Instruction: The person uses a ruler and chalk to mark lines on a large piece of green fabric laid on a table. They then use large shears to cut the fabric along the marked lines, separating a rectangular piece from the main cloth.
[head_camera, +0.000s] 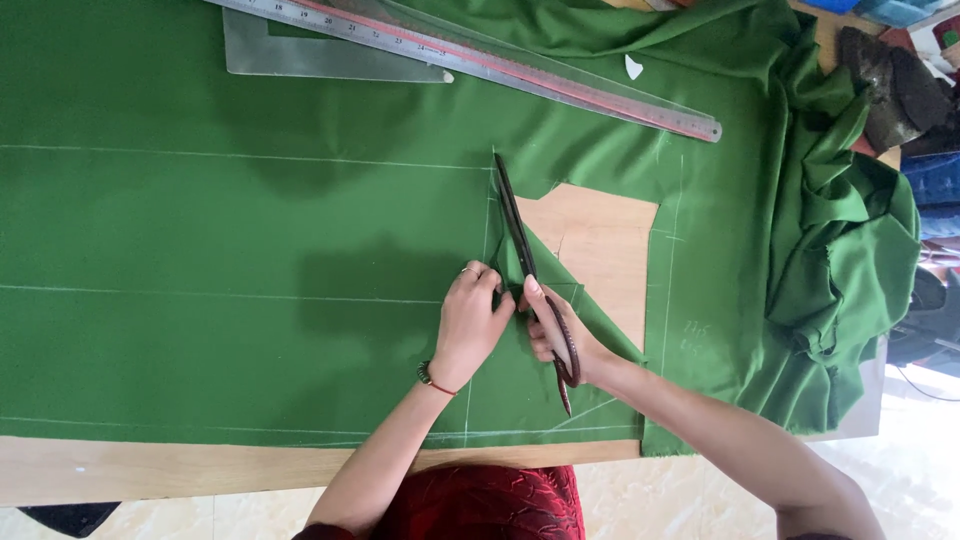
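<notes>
In the middle of the frame, the right hand (562, 335) grips long dark scissors (528, 262), blades pointing up along a chalk line. The left hand (468, 322) presses flat on the green cloth (230, 230) beside them.

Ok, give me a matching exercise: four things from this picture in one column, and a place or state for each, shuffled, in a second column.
Things:
1. scissors
2. long ruler
3. left hand
4. bunched cloth

Places or states:
A. pressed flat on the green cloth beside the cut
B. piled at the table's right end
C. gripped in the right hand, blades along a chalk line
D. lying slanted across the far side of the cloth

Pairs: 1-C, 2-D, 3-A, 4-B
</notes>
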